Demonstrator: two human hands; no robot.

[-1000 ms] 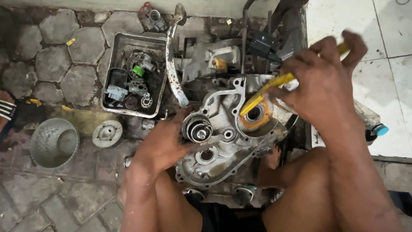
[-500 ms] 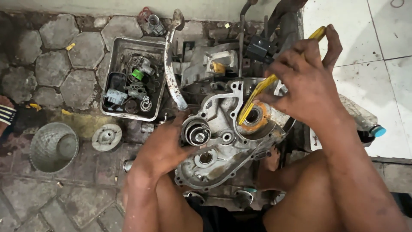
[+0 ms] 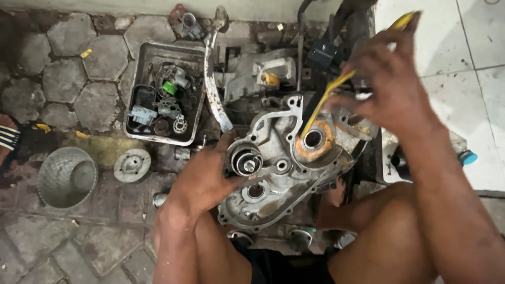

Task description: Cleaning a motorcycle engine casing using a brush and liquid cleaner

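Observation:
A grey metal engine case (image 3: 284, 163) lies on the ground between my knees. My left hand (image 3: 202, 176) rests on its left edge, fingers against a round black bearing hub (image 3: 245, 160). My right hand (image 3: 392, 79) hovers above the case's right side, shut on a long yellow tool (image 3: 329, 100). The tool's lower tip reaches down to an orange-stained round opening (image 3: 314, 139) in the case. Part of the tool is hidden inside my fist, with its yellow end (image 3: 402, 21) sticking out above my fingers.
A metal tray (image 3: 138, 71) holding several small engine parts sits at the upper left. A curved chrome lever (image 3: 213, 87) lies beside it. A grey mesh bowl (image 3: 66, 176) and a round metal disc (image 3: 131, 164) rest on the paving stones. White tiles (image 3: 463, 47) lie to the right.
My right hand has lifted up and to the right, drawing the yellow tool more upright while its tip stays at the orange opening. My left hand stays on the case.

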